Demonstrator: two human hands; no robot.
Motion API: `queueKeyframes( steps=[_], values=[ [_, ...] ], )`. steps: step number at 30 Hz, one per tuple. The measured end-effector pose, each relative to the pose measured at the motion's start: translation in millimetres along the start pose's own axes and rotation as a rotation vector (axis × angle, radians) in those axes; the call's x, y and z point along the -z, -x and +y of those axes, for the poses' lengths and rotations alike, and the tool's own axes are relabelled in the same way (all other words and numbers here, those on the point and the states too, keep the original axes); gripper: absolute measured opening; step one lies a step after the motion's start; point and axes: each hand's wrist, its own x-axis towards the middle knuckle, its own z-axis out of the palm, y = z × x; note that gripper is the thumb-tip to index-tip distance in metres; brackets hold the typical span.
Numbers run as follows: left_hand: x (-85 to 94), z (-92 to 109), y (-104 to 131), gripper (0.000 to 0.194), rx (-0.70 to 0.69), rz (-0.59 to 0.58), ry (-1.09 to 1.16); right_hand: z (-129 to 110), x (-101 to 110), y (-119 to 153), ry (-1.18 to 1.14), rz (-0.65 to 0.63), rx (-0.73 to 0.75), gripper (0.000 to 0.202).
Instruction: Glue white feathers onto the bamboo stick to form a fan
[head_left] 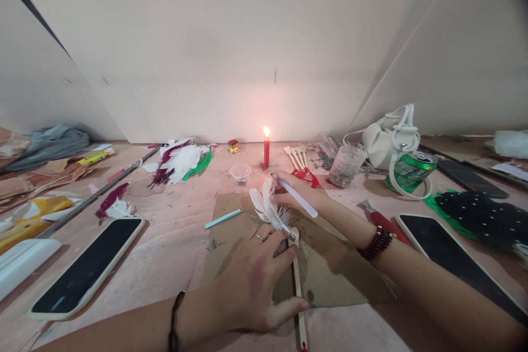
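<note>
White feathers [270,208] stand at the top end of a thin wooden stick [297,280], over a piece of brown cardboard [346,286]. My left hand [258,272] rests across the stick, its fingers bent near the feather base and its thumb on the lower shaft. Just beyond, my right hand [295,192] is closed around a pale, flat-ended tool [303,202], fingertips beside the feathers. Behind it a lit red candle [266,153] stands upright. A mint-coloured tool [223,219] lies on the cardboard's left edge.
Phones [88,267] [449,253] lie at both sides. Toward the back are a small clear dish [240,172], wooden sticks with red tassels [297,158], a plastic cup [346,166], a green can [410,171] and a white bag [381,140]. Loose feathers [181,160] lie back left.
</note>
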Motion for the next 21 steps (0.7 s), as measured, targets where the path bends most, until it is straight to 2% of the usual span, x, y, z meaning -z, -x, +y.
queueKeyframes(
  steps=[13, 21],
  values=[
    [-0.2, 0, 0, 0.062, -0.013, 0.005, -0.011, 16, 5, -13, 0.26, 0.0, 0.099, 0.027],
    [-0.4, 0, 1, 0.062, -0.005, -0.068, 0.014, 24, 4, -18, 0.335, 0.023, 0.106, 0.024]
  ],
)
